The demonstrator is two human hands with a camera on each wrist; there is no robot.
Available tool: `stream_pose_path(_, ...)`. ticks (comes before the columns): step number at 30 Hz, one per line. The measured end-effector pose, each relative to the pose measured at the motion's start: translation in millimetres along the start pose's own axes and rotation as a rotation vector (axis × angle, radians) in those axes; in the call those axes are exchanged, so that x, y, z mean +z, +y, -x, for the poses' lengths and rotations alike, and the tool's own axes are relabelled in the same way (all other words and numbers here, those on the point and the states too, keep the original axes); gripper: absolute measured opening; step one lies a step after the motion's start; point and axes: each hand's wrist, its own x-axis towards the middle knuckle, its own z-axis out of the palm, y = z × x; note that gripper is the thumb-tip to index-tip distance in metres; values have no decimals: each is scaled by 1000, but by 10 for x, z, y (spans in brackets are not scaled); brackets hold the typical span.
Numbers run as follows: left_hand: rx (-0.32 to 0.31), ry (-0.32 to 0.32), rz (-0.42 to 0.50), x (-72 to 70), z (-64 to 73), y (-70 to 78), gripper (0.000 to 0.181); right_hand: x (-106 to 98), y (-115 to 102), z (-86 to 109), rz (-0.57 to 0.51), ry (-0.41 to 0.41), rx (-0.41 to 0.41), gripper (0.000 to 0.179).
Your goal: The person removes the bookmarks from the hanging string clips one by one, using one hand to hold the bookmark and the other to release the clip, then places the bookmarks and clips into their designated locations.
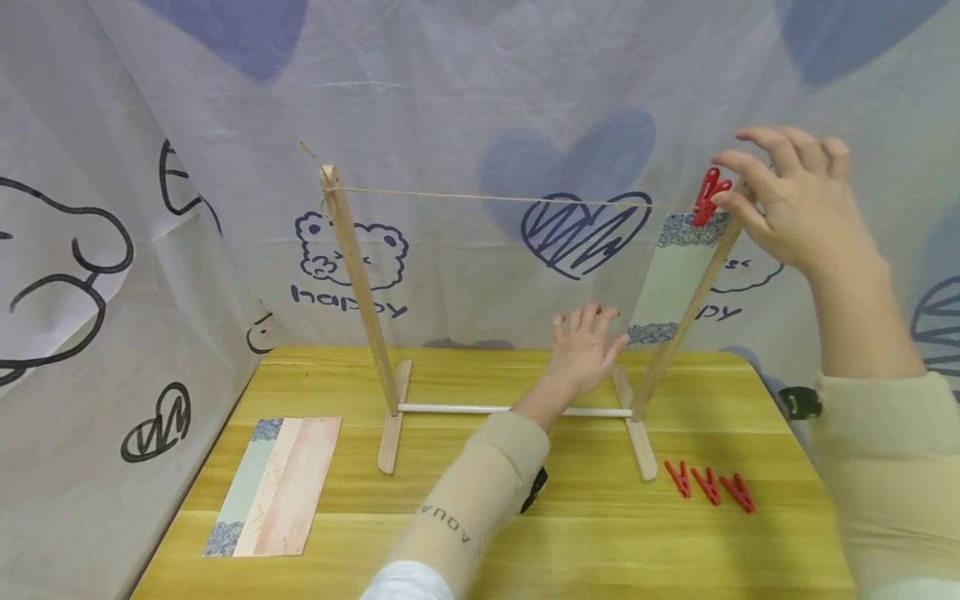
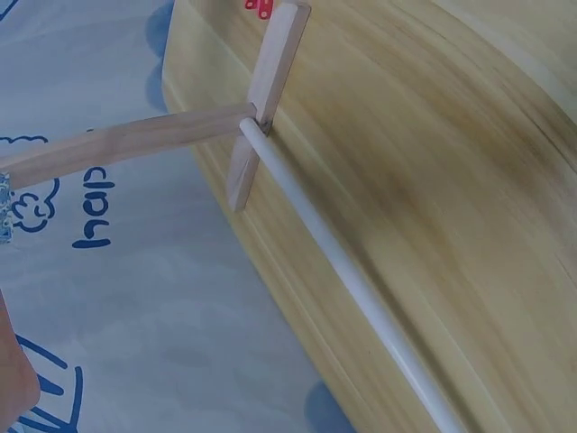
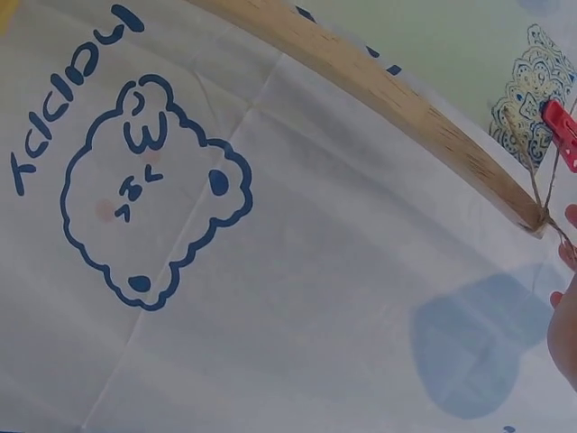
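A pale green card with blue lace-patterned ends hangs from a string at the right end of a wooden stand. A red clothespin clips its top edge to the string. My right hand is at the right post's top, thumb and forefinger spread apart close to the clothespin; whether the thumb touches it I cannot tell. In the right wrist view the clothespin sits apart from the visible fingertips. My left hand hovers lower, left of the card, fingers spread and holding nothing.
Several red clothespins lie in a row on the wooden table at the right. At the left lie overlapping paper cards, green, cream and pink. A white rod joins the stand's feet. A printed cloth hangs behind.
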Motion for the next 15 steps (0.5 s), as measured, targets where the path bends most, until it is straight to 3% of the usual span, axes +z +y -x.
stream_pose_path(7,-14,-43,-4,1,-5,76,52,-40,-6,-33,33,-54,-1,54)
stream_pose_path(15,-22,-40,-8,17,-30,153,50,-60,-11,-49,21,-70,-6,52)
